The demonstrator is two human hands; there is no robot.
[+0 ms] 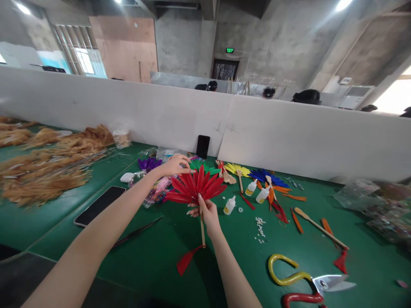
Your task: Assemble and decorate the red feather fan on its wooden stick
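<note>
My right hand grips a red feather fan where the feathers meet its wooden handle, thumb in front. The fan stands upright above the table, its feathers spread wide. From the lower end of the handle hangs a red tassel. My left hand is raised at the fan's upper left edge, fingers apart and slightly bent. Its fingertips are close to the feather tips; whether they touch is unclear. Behind the fan lie green feathers, partly hidden.
Three glue bottles stand right of the fan, near white beads. Open scissors lie front right. Yellow and blue feather fans lie behind. Left are a phone, tweezers and dried grass. A white partition borders the back.
</note>
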